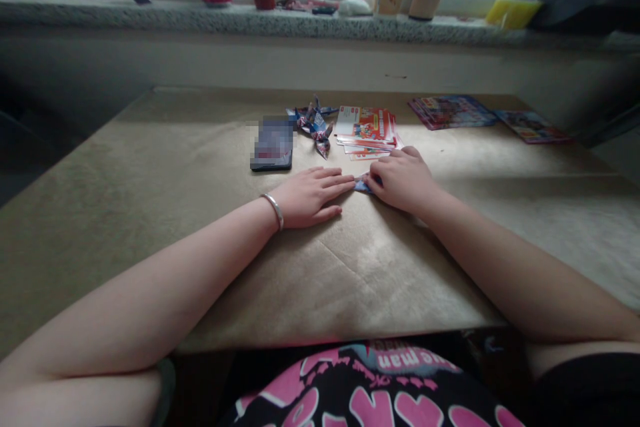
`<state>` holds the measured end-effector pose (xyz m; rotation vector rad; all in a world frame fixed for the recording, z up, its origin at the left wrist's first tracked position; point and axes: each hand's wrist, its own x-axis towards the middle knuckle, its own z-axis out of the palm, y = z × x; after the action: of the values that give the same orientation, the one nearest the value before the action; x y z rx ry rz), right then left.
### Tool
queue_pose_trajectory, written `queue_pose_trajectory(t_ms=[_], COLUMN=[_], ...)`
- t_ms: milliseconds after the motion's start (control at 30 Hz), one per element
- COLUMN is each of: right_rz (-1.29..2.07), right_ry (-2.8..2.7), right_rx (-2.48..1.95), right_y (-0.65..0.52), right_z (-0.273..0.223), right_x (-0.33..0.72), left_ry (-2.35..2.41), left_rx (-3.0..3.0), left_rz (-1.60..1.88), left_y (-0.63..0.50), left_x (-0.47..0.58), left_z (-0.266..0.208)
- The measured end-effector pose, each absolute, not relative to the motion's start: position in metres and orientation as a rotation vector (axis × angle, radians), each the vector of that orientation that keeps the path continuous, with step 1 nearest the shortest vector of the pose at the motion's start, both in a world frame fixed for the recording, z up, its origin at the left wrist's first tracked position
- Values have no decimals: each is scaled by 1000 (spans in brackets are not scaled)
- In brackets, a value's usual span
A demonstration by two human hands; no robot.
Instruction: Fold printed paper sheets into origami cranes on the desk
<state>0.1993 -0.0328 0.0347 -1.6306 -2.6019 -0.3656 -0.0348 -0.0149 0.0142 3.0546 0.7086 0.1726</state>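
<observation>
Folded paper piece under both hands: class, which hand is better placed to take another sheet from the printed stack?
Right. The right hand lies just below the printed stack; the left hand rests flat, farther off, nearer the phone.

Brown table (165, 167), covered in creased kraft paper, running up to the wall under the window. On it, a dark phone (272, 145) lying flat, left of centre. Just right of the phone, folded paper cranes (315, 123) in blue and pink, bunched together. Beside those, touching or nearly so, a loose stack of cards (367, 130), red and white, fanned at the bottom. Well off to the right, a booklet (451, 111) flat near the far edge, and another sheet (531, 126) past it. Nearer in, both hands rest on the table, left hand (310, 195) flat, right hand (404, 180) curled, a small blue paper (363, 183) pinned between them.
</observation>
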Motion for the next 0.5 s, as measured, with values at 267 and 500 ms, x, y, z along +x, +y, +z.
queue_pose_trajectory(t_ms=[267, 500], right_rz=[-213, 106], right_ry=[-2637, -2504], right_rx=[-1584, -1689], right_y=[-29, -21], right_z=[26, 24], right_x=[191, 197], left_ry=[720, 810], left_rx=[3134, 3157], left_rz=[303, 336], left_y=[-21, -27], left_x=[-34, -33], left_z=[15, 17])
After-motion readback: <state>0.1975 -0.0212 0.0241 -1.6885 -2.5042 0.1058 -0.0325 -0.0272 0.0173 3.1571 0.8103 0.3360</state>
